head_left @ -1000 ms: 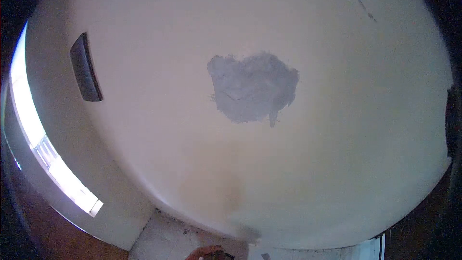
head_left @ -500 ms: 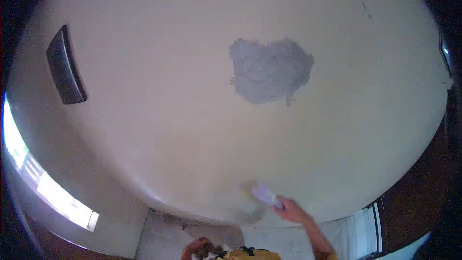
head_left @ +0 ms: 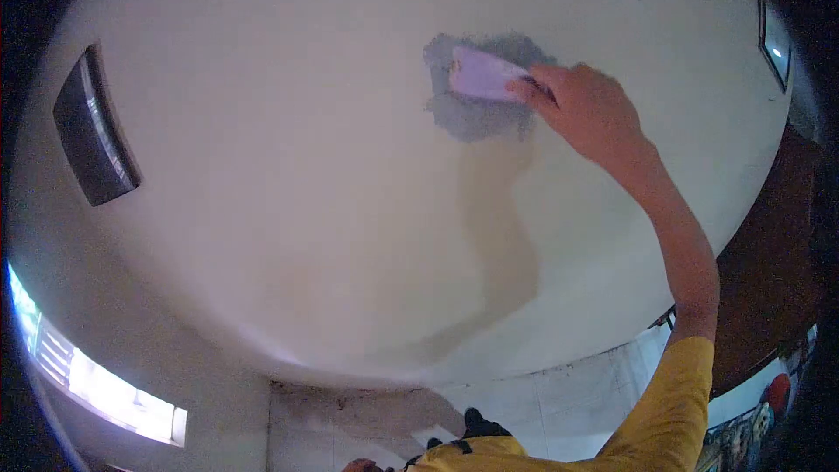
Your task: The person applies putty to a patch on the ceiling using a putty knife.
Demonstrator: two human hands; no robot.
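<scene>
My right hand (head_left: 581,105) is raised to the pale wall (head_left: 306,166), fingers closed around the handle end of a putty knife (head_left: 486,75). Its flat, lilac-tinted blade overlaps the rough grey patch (head_left: 472,122) and points left, with a brownish smear at its tip. The patch has ragged edges and shows around the blade on several sides. Only a small part of my left hand (head_left: 360,466) shows at the bottom edge, beside my yellow shirt; its fingers are hidden.
A dark, glossy rectangular panel (head_left: 96,131) hangs on the wall at left. Below it is a bright window (head_left: 109,393). A framed item (head_left: 774,39) hangs at far right. Light floor tiles (head_left: 577,393) run along the wall's foot, with a dark brown surface (head_left: 765,253) at right.
My right hand has risen with the putty knife from low on the wall up to the grey patch. My left hand has dropped mostly out of view. The camera view has shifted somewhat.
</scene>
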